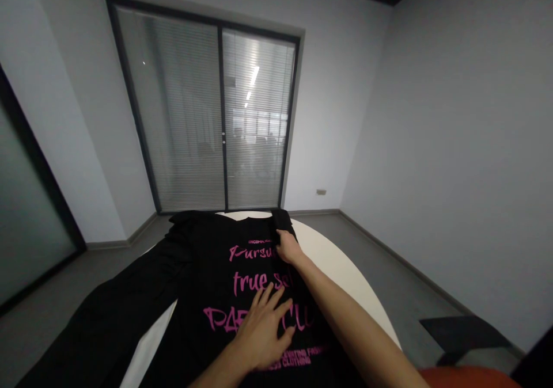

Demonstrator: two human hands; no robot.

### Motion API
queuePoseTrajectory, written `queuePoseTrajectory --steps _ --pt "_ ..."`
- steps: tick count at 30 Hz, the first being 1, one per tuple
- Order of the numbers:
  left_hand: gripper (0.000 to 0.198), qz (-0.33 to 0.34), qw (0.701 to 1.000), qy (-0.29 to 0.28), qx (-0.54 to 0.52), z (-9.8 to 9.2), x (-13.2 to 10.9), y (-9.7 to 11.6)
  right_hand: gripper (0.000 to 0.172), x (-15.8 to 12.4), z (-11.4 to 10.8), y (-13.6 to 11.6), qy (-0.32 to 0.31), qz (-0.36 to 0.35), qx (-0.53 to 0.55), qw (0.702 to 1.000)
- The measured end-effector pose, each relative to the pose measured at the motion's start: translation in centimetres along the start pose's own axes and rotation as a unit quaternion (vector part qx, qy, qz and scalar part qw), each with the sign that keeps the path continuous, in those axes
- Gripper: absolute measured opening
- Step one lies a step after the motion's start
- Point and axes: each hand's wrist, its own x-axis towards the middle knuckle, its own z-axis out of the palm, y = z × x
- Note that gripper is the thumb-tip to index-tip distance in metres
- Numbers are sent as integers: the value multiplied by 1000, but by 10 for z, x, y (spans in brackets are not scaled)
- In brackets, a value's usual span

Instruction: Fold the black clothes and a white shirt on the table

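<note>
A black long-sleeved top [203, 273] with pink lettering lies spread over a round white table, its neckline at the far edge. One sleeve [116, 296] stretches toward the lower left. My left hand [263, 327] rests flat on the printed lettering, fingers spread. At the far right shoulder, my right hand [288, 247] has its fingers closed on the black fabric, and a dark flap of cloth [282, 221] sticks out just beyond it. My right forearm covers part of the top's right side, so the other sleeve cannot be made out clearly.
The white tabletop [345, 267] shows along the right and in a gap beside the left sleeve. An orange seat [466, 376] and a dark chair part [464, 333] are at lower right. Beyond the table stand a glass partition with blinds [190, 117] and grey walls.
</note>
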Motion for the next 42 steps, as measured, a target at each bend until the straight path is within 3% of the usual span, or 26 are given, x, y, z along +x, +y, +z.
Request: queuePoseTrajectory --steps 3,6,11,15,20,25,28,34,38,40,42 --pt "56 -2 1000 9 -8 0 0 0 73 -10 13 -9 -58 -65 2 996" --pt "53 -2 999 34 -19 3 0 -1 72 -22 18 -9 -71 -74 -11 995" --pt "40 -36 992 123 5 8 2 2 58 -39 16 -9 -44 -21 -52 997" --pt "40 -32 990 136 17 8 3 5 47 -53 7 -19 -24 65 -131 989" --pt "38 -24 989 145 11 11 3 0 66 -60 -22 -17 -196 113 -152 962" --pt "35 -17 987 157 -13 17 6 -10 56 -61 -52 10 -332 111 -123 929" --pt "34 -10 987 161 -20 16 6 -11 56 -67 -64 26 -427 136 -15 894" --pt "53 -41 986 154 -50 14 5 -10 80 -83 -76 26 -436 16 219 873" --pt "68 -46 984 148 -88 16 5 -14 116 -93 -79 21 -496 41 173 850" --pt "70 -39 986 138 -88 17 5 -15 115 -96 -80 21 -511 48 129 848" --pt "69 -36 988 126 -81 17 6 -17 100 -99 -78 21 -526 37 122 841"
